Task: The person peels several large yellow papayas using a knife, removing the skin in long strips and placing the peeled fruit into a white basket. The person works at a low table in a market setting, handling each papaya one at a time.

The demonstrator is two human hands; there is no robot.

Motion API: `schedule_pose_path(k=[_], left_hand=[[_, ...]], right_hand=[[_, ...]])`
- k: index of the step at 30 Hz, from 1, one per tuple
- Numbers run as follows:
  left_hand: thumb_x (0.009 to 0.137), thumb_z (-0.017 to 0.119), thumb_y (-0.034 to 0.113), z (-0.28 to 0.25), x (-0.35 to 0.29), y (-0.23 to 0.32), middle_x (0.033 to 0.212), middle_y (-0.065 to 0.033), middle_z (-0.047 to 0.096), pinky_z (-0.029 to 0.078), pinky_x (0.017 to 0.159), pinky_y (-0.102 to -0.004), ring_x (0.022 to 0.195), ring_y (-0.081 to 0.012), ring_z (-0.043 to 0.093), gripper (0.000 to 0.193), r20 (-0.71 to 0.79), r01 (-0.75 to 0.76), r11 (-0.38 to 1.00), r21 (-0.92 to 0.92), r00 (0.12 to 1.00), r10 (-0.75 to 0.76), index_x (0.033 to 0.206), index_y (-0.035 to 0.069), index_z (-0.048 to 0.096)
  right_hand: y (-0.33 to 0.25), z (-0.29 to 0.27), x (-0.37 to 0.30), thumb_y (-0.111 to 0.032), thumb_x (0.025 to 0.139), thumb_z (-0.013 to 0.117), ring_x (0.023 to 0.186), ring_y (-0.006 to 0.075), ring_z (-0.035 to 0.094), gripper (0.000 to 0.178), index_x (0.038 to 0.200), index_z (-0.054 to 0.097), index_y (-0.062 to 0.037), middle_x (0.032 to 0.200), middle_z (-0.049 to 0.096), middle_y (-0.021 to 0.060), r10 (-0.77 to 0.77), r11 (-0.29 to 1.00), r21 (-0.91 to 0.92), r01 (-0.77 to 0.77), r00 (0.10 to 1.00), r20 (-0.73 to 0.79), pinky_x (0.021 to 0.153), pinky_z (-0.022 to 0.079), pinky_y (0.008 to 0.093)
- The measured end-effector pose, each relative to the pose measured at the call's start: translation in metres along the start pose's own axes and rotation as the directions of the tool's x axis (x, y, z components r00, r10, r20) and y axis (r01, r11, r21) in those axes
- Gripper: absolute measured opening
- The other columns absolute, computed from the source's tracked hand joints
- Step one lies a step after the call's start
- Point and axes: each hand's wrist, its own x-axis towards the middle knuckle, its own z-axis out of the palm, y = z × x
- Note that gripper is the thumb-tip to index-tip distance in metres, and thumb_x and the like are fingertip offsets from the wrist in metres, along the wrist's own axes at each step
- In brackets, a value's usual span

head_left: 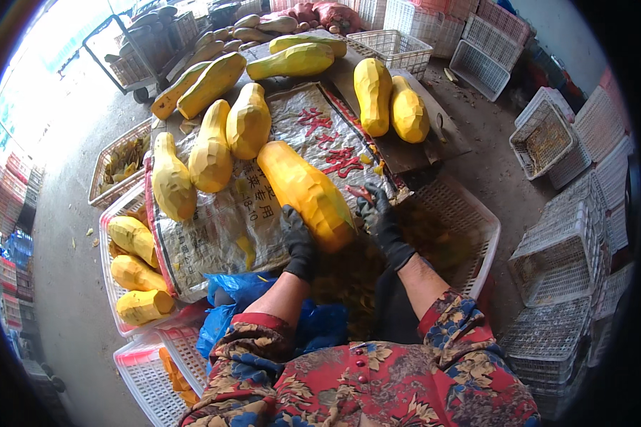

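A large peeled orange-yellow squash (305,191) lies tilted in front of me, its near end over the edge of the printed sack (217,238). My left hand (299,243), in a dark glove, is closed against the squash's lower left side. To the right of the squash, my gloved right hand (382,222) grips a small reddish-handled peeler (358,192); its blade is hard to make out. Peelings (349,288) fill the shadowed space below my hands. Several peeled squashes, such as this pale yellow one (172,178), rest on the sack to the left.
Two peeled squashes (372,96) sit on a board at the back right. A white crate (132,313) with peeled squashes stands left, another crate (477,263) right. Stacked crates (559,242) line the right side. A cart (146,60) and unpeeled squashes (278,25) are at the back.
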Motion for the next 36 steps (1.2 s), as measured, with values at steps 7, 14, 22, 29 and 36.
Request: schedule_pose_path(k=[7,14,22,29,36], left_hand=[[0.101,0.051,0.043,0.019,-0.035,0.044,0.131,-0.0114,0.056,0.046,0.097,-0.0344,0.111,-0.0243,0.056,0.061,0.128,0.137,0.967,-0.216,0.986,-0.111,0.142,0.000,0.039],[0.099,0.047,0.032,0.034,0.033,0.098,0.143,-0.0193,0.048,0.018,0.119,-0.0428,0.142,-0.0342,0.032,0.043,0.369,-0.560,0.479,0.676,0.820,0.437,0.131,0.006,0.057],[0.101,0.034,0.035,0.044,0.060,0.113,0.139,-0.0070,0.055,0.004,0.121,-0.0440,0.144,-0.0306,0.027,0.043,0.579,-0.614,0.249,0.749,0.789,0.205,0.122,0.016,0.066],[0.101,0.036,0.031,0.042,0.069,0.098,0.137,-0.0073,0.056,0.005,0.121,-0.0432,0.145,-0.0301,0.026,0.039,0.532,-0.591,0.277,0.758,0.805,0.264,0.120,0.018,0.068],[0.100,0.041,0.031,0.038,0.062,0.109,0.142,-0.0134,0.052,0.007,0.120,-0.0415,0.141,-0.0275,0.035,0.038,0.554,-0.626,0.358,0.693,0.780,0.291,0.121,0.016,0.068]], right_hand=[[-0.049,0.079,-0.018,-0.018,0.091,0.065,0.096,0.0342,0.066,0.035,0.120,0.058,-0.0011,0.103,0.066,0.0219,-0.226,0.172,-0.815,0.554,0.827,0.515,0.084,0.051,0.0381],[-0.051,0.111,-0.024,-0.018,0.089,0.060,0.095,0.0410,0.063,0.028,0.112,0.061,-0.0013,0.100,0.066,0.0247,-0.121,-0.089,-0.786,0.611,0.777,0.618,0.082,0.049,0.0458],[-0.058,0.112,-0.045,-0.017,0.090,0.058,0.088,0.0418,0.061,0.027,0.113,0.057,-0.0026,0.095,0.064,0.0224,-0.025,-0.148,-0.810,0.568,0.817,0.577,0.076,0.049,0.0460],[-0.088,0.042,-0.172,-0.022,0.082,0.072,0.064,0.0335,0.062,0.030,0.108,0.069,-0.0074,0.085,0.065,0.0154,0.335,-0.411,-0.731,0.545,0.836,0.435,0.060,0.048,0.0385],[-0.083,0.049,-0.104,-0.013,0.088,0.067,0.084,0.0210,0.067,0.039,0.125,0.058,-0.0035,0.097,0.069,0.0152,0.075,0.442,-0.846,0.297,0.928,0.364,0.075,0.053,0.0350]])
